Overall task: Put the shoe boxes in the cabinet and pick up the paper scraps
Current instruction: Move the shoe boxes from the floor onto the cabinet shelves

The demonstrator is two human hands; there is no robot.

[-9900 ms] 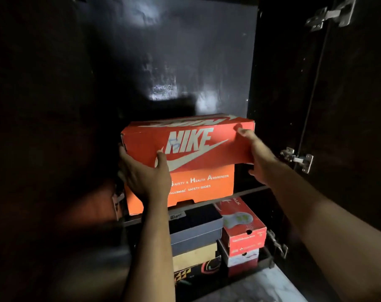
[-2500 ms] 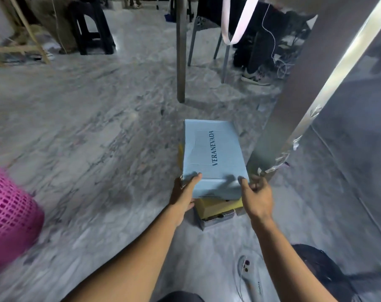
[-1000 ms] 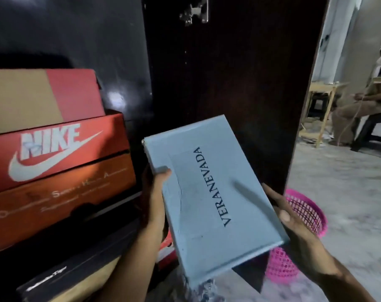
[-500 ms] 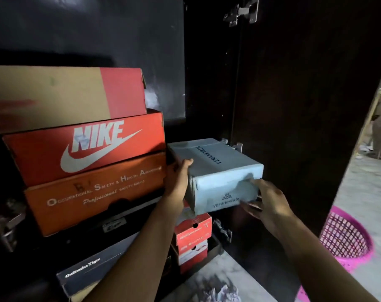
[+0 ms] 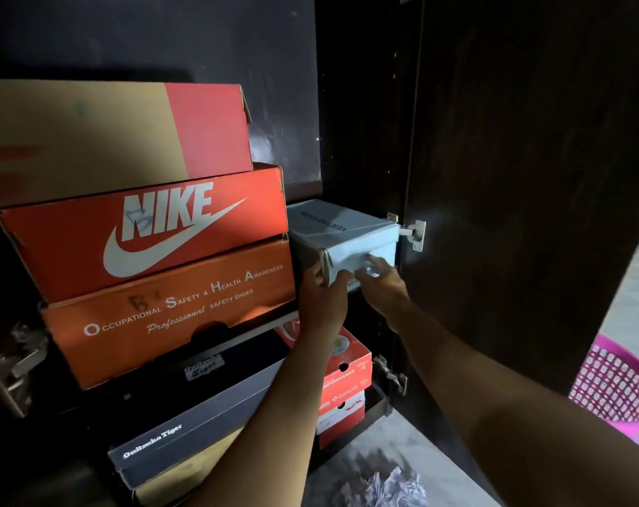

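pale blue box (image 5: 341,234) wedged between orange stack (image 5: 171,309) and hinge (image 5: 414,234), both hands on its front

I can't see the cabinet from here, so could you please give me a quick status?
Both hands, left hand and right hand, on the pale blue box, pushing it onto the shelf beside the orange stack. Door hinge close alongside. Crumpled paper on the floor.

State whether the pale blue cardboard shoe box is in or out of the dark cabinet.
In. The pale blue cardboard shoe box sits on the shelf beside the orange boxes, both hands at its front end.
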